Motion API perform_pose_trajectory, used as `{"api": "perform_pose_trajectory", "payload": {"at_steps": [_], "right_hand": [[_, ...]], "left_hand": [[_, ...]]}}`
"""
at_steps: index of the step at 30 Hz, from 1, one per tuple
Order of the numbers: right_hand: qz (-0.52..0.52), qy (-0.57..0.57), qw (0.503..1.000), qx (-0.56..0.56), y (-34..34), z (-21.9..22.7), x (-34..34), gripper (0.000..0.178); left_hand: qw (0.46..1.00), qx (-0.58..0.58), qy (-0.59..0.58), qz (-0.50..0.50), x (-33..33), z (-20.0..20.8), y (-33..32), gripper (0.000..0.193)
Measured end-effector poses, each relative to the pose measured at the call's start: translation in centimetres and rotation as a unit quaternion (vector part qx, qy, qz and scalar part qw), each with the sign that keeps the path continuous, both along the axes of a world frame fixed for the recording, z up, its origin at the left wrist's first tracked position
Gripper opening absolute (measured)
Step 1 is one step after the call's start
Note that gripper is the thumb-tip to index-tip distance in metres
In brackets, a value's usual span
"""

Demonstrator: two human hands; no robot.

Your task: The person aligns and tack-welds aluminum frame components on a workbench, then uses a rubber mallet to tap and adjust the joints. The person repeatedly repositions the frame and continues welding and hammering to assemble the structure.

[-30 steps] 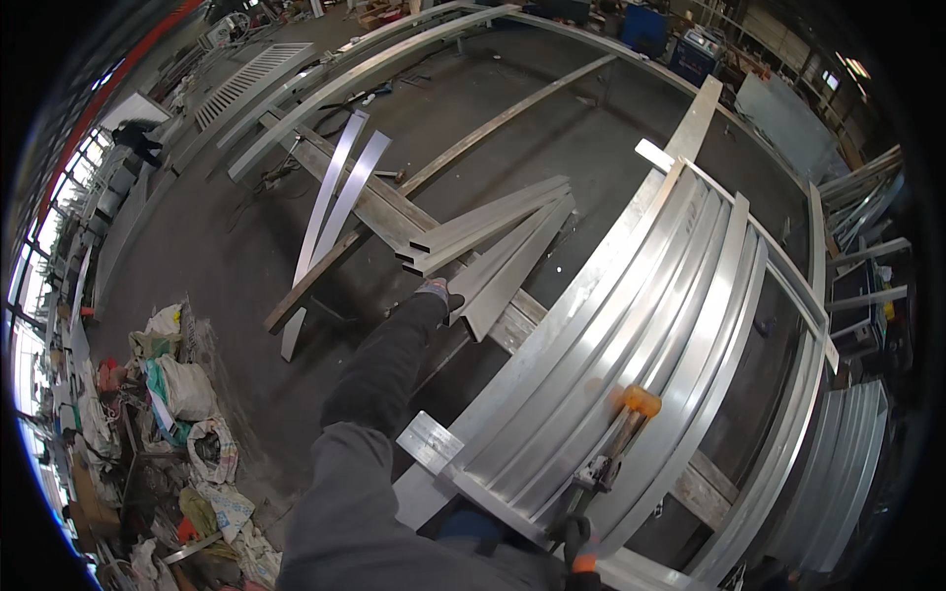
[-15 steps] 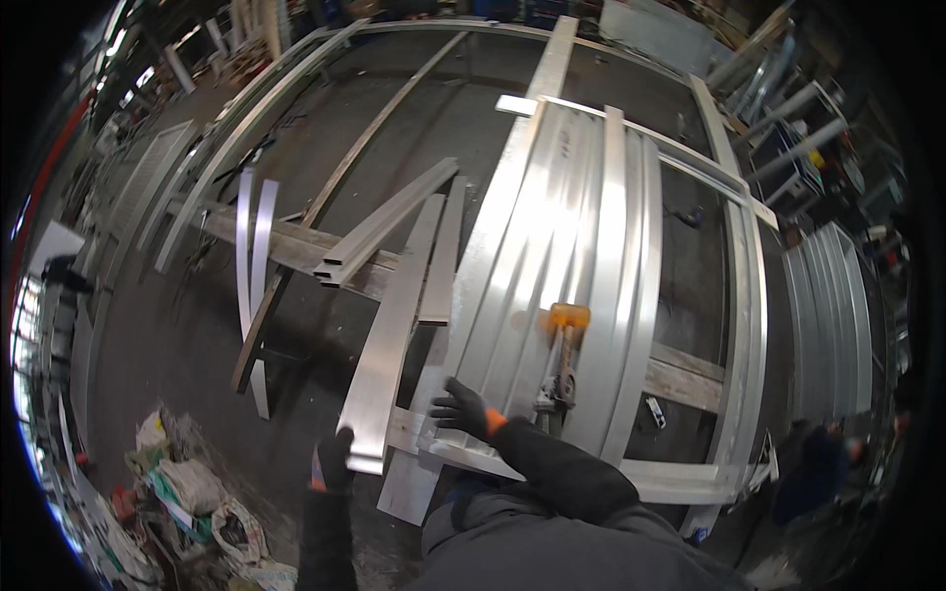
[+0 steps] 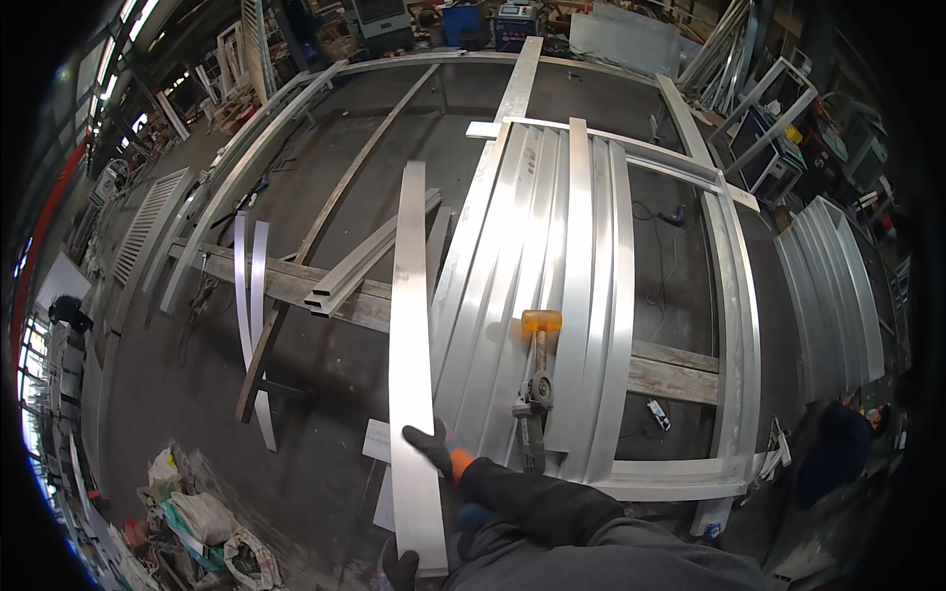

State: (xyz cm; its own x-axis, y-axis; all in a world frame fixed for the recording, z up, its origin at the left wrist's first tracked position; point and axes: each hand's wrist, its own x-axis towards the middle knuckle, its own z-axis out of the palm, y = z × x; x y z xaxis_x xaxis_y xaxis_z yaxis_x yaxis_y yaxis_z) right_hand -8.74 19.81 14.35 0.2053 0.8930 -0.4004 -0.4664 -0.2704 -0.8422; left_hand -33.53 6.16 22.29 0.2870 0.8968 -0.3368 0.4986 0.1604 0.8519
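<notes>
A long flat aluminium slat (image 3: pixel 412 345) points away from my body, left of the ribbed aluminium panel (image 3: pixel 512 256). My left hand (image 3: pixel 401 566) is closed on the slat's near end, partly cut off by the lower edge of the picture. Further up, my right hand (image 3: pixel 434 450) grips the same slat at its right edge, thumb over the top face. Both hands wear dark gloves. On the panel, right of my right hand, lie a mallet with an orange head (image 3: pixel 541 322) and an angle grinder (image 3: pixel 535 394).
Several rectangular tubes (image 3: pixel 360 261) rest on a wooden plank (image 3: pixel 286 276) to the left. Two narrow strips (image 3: pixel 258 286) lean beyond them. A metal frame (image 3: pixel 737 325) borders the panel at right. Sacks (image 3: pixel 202 512) lie at lower left; a person (image 3: pixel 838 448) crouches at right.
The slat has swung upright in the picture and come nearer my body. My right hand has moved from over the panel onto the slat and closed. My left hand moved down and right.
</notes>
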Motion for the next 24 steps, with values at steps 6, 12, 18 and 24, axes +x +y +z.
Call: {"api": "perform_pose_trajectory", "payload": {"at_steps": [6,12,18,24], "right_hand": [[-0.118,-0.046,0.991,-0.046,2.6,-1.3,6.3,0.071],[-0.163,-0.135,0.977,-0.021,4.7,-3.2,15.9,0.096],[-0.001,-0.303,0.927,-0.220,2.1,-5.0,19.7,0.054],[-0.171,-0.151,0.970,-0.083,-6.7,-8.4,15.4,0.030]], "left_hand": [[0.990,-0.031,-0.135,-0.038,5.7,-1.2,4.4,0.054],[0.967,-0.058,-0.215,-0.124,12.1,-7.1,12.4,0.054],[0.966,-0.094,-0.046,-0.238,12.4,-14.3,16.0,0.063],[0.947,0.067,0.218,-0.228,12.3,-24.8,31.0,0.079]]}}
